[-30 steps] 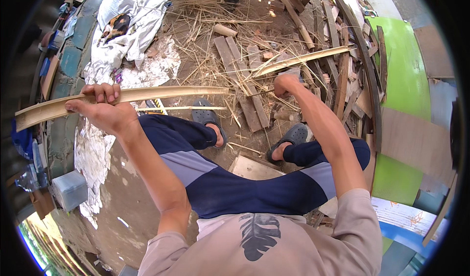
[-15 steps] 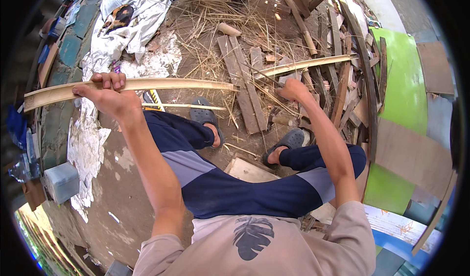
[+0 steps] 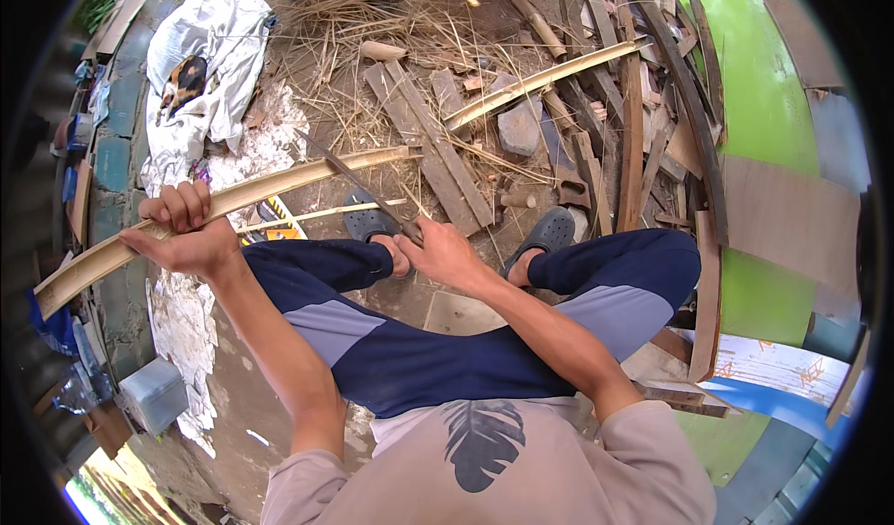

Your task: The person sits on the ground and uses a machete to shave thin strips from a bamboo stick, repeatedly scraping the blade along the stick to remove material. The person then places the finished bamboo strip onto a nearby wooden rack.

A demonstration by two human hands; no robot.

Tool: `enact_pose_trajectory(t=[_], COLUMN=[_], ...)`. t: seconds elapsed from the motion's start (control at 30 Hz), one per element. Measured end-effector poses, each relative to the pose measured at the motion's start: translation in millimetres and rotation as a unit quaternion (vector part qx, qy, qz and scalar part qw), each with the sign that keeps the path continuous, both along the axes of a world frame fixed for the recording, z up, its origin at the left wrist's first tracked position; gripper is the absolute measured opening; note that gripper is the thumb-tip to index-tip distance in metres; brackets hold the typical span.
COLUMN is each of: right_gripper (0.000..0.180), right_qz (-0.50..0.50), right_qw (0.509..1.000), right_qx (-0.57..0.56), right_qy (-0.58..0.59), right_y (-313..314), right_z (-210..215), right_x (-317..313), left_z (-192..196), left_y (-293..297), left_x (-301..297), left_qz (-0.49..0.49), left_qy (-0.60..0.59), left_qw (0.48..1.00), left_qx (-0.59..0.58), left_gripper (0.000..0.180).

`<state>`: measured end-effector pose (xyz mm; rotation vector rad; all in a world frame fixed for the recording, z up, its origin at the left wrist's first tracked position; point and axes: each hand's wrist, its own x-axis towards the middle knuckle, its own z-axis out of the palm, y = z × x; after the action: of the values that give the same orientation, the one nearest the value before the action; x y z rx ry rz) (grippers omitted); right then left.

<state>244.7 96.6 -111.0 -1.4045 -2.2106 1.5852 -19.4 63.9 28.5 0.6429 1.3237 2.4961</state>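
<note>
My left hand [image 3: 194, 235] is closed around a long split bamboo strip [image 3: 298, 173], pale and trough-shaped. The strip slants from the lower left up to the right, its far end over two brown boards. A long knife [image 3: 361, 186] with a narrow dark blade is in the closed fist of my right hand [image 3: 443, 253]. Its blade points up and left and crosses the bamboo strip near the middle; I cannot tell whether they touch. Another split bamboo piece [image 3: 540, 80] lies farther right on the scrap wood.
Two brown boards [image 3: 433, 148] lie between my feet and a pile of bamboo shavings [image 3: 372, 27]. A grey stone [image 3: 520, 127] and a hammer [image 3: 517, 199] are by my right shoe. A calico cat [image 3: 186, 80] rests on white cloth [image 3: 219, 22]. Scrap planks [image 3: 633, 134] cover the right.
My right hand has brought the knife from the right, near the other bamboo piece, leftward across the held strip. The strip now tilts more steeply, and the whole view has shifted.
</note>
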Motion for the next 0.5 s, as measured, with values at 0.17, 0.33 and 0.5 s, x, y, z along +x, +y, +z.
enact_pose_trajectory(t=[0.17,0.33,0.5], right_gripper=[0.034,0.03,0.028], right_qz=[0.034,0.011,-0.011], right_qw=[0.993,0.991,0.994], right_qx=[0.023,0.038,-0.013], right_qy=[0.112,0.132,0.107], right_y=[-15.7,-24.0,-18.2], right_z=[30.7,21.2,24.5], right_x=[-16.4,-20.7,-20.1], left_z=[-8.4,-9.4,-9.7], left_y=[6.2,13.0,14.9], left_x=[13.0,28.2,31.8], left_qz=[-0.062,-0.053,-0.025], left_qy=[0.049,0.046,0.043], left_qw=[0.996,0.997,0.999], left_qx=[0.045,0.024,0.02], left_gripper=[0.057,0.054,0.05])
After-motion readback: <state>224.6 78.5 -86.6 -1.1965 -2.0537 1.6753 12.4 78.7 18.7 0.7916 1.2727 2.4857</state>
